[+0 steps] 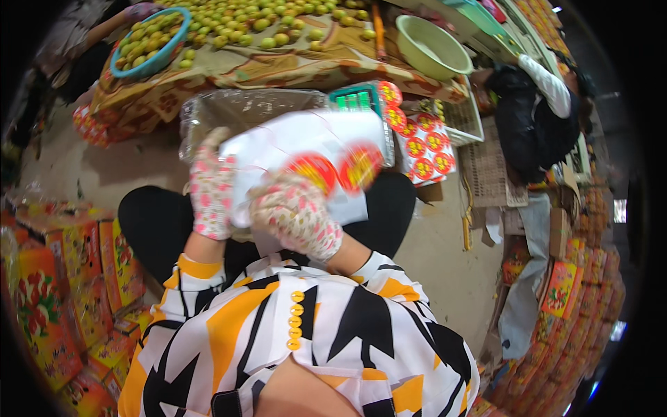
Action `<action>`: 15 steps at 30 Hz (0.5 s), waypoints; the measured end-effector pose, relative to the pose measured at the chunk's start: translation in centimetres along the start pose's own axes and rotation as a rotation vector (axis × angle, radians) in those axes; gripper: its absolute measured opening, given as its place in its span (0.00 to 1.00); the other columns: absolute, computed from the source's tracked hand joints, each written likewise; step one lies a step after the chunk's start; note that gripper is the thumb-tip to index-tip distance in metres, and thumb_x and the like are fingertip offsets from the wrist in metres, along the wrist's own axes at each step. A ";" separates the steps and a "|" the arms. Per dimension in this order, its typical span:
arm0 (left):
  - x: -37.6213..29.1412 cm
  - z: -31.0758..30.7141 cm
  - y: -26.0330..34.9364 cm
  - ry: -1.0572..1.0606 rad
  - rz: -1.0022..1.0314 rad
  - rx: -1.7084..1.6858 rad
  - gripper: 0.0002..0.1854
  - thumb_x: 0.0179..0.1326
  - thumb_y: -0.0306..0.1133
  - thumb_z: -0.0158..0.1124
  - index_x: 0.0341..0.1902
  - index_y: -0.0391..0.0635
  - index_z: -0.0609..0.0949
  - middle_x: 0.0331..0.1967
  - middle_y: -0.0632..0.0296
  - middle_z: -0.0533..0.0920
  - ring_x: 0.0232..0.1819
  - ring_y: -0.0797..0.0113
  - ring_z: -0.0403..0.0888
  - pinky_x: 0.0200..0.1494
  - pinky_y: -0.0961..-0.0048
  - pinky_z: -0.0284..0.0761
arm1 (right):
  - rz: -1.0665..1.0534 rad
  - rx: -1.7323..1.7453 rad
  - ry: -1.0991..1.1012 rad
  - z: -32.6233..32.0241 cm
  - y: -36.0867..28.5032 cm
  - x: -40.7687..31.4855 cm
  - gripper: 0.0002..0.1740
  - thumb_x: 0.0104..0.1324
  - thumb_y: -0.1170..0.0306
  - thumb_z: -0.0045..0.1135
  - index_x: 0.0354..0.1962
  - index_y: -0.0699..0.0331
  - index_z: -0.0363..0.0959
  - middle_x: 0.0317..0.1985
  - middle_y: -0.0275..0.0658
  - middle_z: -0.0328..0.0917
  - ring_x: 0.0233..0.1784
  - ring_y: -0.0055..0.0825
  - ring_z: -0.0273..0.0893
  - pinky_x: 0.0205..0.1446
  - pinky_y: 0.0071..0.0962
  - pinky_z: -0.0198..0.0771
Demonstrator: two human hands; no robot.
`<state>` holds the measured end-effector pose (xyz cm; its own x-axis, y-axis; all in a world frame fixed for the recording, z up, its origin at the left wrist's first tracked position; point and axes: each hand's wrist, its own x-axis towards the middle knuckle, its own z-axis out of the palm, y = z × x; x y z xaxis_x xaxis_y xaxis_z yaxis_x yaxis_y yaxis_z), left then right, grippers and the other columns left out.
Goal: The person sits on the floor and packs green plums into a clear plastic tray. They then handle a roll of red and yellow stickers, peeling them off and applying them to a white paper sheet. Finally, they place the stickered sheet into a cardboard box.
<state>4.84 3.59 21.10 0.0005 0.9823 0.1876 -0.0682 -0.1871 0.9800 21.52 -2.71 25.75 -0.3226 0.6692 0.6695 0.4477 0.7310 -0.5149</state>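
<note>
Both my hands wear pale gloves with pink spots. A white sticker sheet (307,130) is in them above my lap, mostly bare backing, blurred by motion. Two round red-and-yellow stickers (360,166) show at its lower right. My left hand (212,190) holds the sheet's left edge, fingers pointing up. Curled over the lower edge, my right hand (297,215) grips the sheet; whether a loose sticker is in its fingers is hidden. Just beyond lie a plastic-wrapped tray (250,104) and a scale with a lit green display (354,100), both partly covered by the sheet.
Fuller sticker sheets (427,146) lie right of the scale. Ahead, a cloth-covered table (333,57) bears loose green-yellow fruit, a blue basin (151,44) of fruit and a pale green basin (432,47). Printed cartons (78,260) stand left. Another person (542,109) is at right; a person's arm (104,28) reaches in at left.
</note>
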 end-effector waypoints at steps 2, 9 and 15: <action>1.2 -1.3 0.3 0.108 0.029 0.240 0.24 0.63 0.24 0.53 0.64 0.36 0.67 0.61 0.57 0.72 0.62 0.66 0.69 0.67 0.70 0.60 | 0.081 0.423 0.106 -1.3 -0.4 -1.0 0.04 0.60 0.76 0.55 0.29 0.58 0.70 0.35 0.40 0.78 0.42 0.33 0.78 0.56 0.36 0.72; 2.2 -8.0 2.1 0.120 -0.017 0.084 0.24 0.69 0.29 0.53 0.67 0.39 0.65 0.65 0.57 0.69 0.60 0.70 0.72 0.58 0.76 0.71 | 0.984 0.121 0.954 -12.8 12.3 -6.3 0.23 0.57 0.73 0.68 0.45 0.67 0.64 0.40 0.39 0.74 0.45 0.28 0.74 0.52 0.27 0.71; 1.4 -7.1 1.6 0.080 -0.004 0.068 0.26 0.67 0.28 0.54 0.67 0.38 0.65 0.65 0.56 0.69 0.62 0.70 0.70 0.63 0.74 0.66 | 1.163 -0.324 0.824 -12.1 20.3 -10.8 0.34 0.46 0.72 0.76 0.46 0.68 0.61 0.49 0.49 0.68 0.53 0.38 0.69 0.58 0.33 0.67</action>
<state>-2.39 4.71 22.48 -0.0794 0.9804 0.1805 -0.0008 -0.1812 0.9835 44.19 3.27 14.62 0.8534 0.5030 0.1365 0.3168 -0.2927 -0.9022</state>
